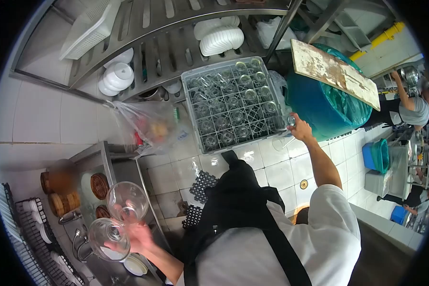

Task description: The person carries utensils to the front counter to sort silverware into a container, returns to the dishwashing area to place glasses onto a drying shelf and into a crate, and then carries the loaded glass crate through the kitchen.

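While the left grip holds two stemmed glasses out over on the near left, well apart from the rack, the right grip is closed on a small clear glass just beside the rack's near right corner. Plenty of glasses already stand in the cells, near and far, so it looks well filled, with those held pieces outside; whether every cell has one, the glare won't tell us
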A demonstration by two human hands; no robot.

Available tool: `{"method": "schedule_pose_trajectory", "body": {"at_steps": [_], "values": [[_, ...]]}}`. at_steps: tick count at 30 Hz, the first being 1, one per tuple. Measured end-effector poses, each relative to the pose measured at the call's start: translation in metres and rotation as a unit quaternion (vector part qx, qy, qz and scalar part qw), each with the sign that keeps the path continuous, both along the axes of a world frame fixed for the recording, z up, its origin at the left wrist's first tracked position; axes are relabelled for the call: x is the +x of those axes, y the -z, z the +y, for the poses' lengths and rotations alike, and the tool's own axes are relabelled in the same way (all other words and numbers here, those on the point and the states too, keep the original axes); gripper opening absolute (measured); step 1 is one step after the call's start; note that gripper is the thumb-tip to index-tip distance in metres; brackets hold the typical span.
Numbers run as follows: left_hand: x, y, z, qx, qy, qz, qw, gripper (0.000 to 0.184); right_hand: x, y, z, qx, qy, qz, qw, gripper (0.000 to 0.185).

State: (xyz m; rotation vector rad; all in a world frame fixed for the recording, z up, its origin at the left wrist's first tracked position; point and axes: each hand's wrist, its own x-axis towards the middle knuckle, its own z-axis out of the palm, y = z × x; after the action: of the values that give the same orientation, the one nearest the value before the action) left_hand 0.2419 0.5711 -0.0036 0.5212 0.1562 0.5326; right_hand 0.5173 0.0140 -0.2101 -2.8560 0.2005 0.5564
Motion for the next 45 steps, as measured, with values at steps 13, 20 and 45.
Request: {"method": "schedule_pose_trajectory", "body": {"at_steps": [13,20,45], "values": [[0.021,-0.009,-0.018,0.001,-0.056,0.034,0.998,0.095,0.027,0.007,0.037,-0.125,-0.069,0.121,0.982,0.066],[0.004,0.014,-0.017,-0.029,0.018,-0.002,0.999,0.085,0.049,-0.053,0.059,0.080,0.041,0.149,0.985,0.042],[0.082,0.085,-0.142,-0.188,0.195,0.206,0.940,0.075,-0.092,-0.087,0.226,0.690,-0.206,0.218,0.659,0.097]]}}
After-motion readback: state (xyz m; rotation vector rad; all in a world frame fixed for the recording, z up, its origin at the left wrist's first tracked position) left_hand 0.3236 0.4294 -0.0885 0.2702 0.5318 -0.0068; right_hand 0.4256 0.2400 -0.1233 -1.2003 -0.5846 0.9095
